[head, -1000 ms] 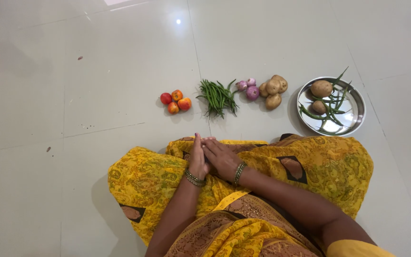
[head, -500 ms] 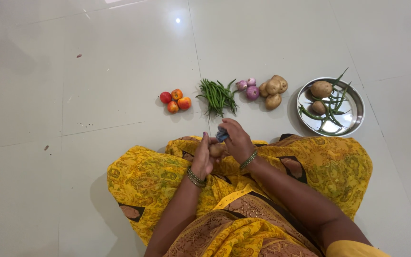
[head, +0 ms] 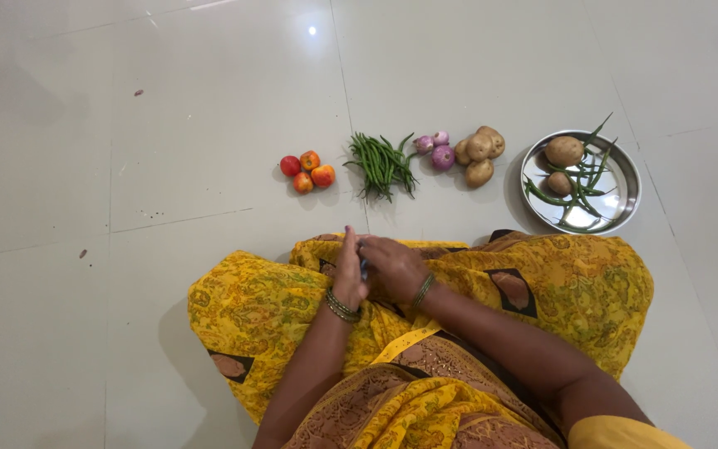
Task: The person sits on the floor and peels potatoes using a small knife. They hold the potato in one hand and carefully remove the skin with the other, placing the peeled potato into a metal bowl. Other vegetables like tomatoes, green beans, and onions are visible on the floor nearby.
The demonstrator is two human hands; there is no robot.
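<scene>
My left hand (head: 348, 278) and my right hand (head: 394, 270) are pressed together over my lap, on the yellow patterned cloth (head: 558, 287). A sliver of a blue peeler (head: 364, 268) shows between them, gripped by my right hand. My left hand cups a small potato, which my right hand now hides. Both wrists wear bangles.
On the pale tiled floor in front of me lie, left to right, several tomatoes (head: 307, 173), a bunch of green beans (head: 381, 165), small purple onions (head: 437, 151), potatoes (head: 479, 154), and a steel plate (head: 629, 195) with two potatoes and some beans.
Half a second ago my right hand was lifted forward with the blue peeler and the potato showed in my left hand. Now my right hand has drawn back over it.
</scene>
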